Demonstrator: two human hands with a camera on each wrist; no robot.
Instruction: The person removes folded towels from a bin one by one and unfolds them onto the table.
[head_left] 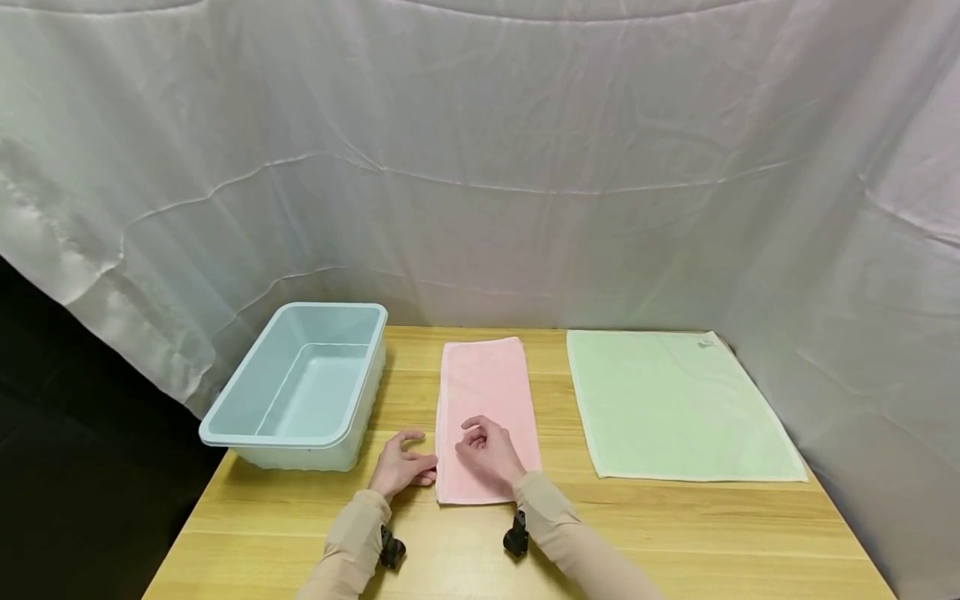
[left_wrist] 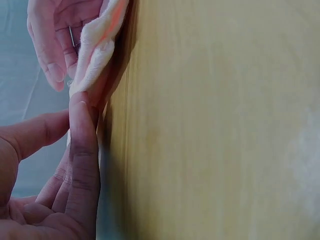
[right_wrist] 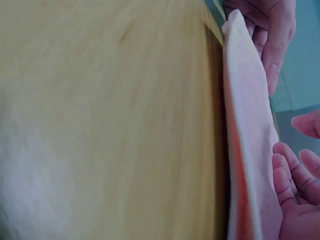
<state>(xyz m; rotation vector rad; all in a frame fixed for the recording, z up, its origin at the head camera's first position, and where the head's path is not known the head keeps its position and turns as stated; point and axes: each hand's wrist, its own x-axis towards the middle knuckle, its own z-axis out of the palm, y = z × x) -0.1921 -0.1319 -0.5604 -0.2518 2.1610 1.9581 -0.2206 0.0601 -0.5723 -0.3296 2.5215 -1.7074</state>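
Note:
A pink towel [head_left: 491, 392], folded into a long upright strip, lies in the middle of the wooden table. My left hand [head_left: 402, 468] is at its left edge, with fingertips touching the border; the left wrist view shows the thumb [left_wrist: 82, 145] against the pale rim, where the layers stand slightly raised. My right hand [head_left: 491, 450] is over the towel's lower half with its fingers loosely bent. In the right wrist view these fingers [right_wrist: 287, 172] are beside the pink surface, with nothing between them and the thumb.
A light blue plastic tub [head_left: 322, 392] stands left of the towel, with no contents visible. A pale green towel [head_left: 682, 408] lies spread flat at the right. Behind the table [head_left: 675, 542] hangs a grey-white curtain [head_left: 480, 167].

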